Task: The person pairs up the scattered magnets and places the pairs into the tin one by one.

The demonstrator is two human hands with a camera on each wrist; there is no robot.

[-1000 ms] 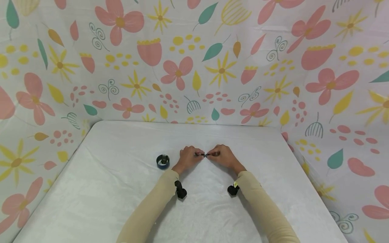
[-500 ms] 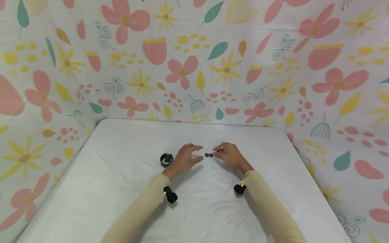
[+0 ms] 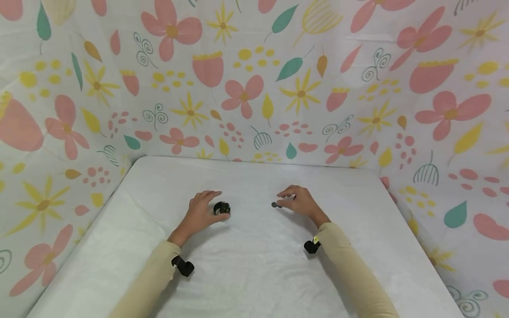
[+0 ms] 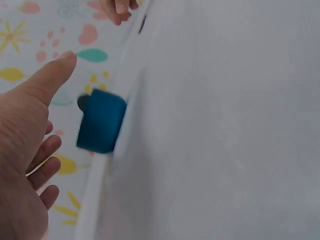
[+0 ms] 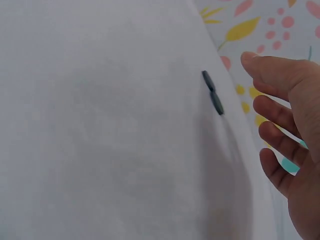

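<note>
Two small flat dark discs (image 5: pixel 217 103) lie edge to edge on the white-covered table, in the right wrist view. My right hand (image 3: pixel 300 203) hovers beside them with its fingers loosely bent and nothing held; it partly covers one disc in the head view. At the left, my left hand (image 3: pixel 200 214) is spread around a short blue round container or ring (image 4: pixel 102 122), thumb and fingers apart on either side. A gap shows between hand and ring in the left wrist view. Some dark round piece (image 4: pixel 83 103) sticks up from the ring.
The white cloth (image 3: pixel 246 265) covers the table. Flower-printed curtains (image 3: pixel 242 132) rise along its back and both sides. A black wrist camera (image 3: pixel 184 266) sits at the left wrist, another camera (image 3: pixel 312 246) at the right.
Both hands let go of the dark discs, leaving them on the table. My left hand then moved left to the blue ring, while the right hand stayed near the discs.
</note>
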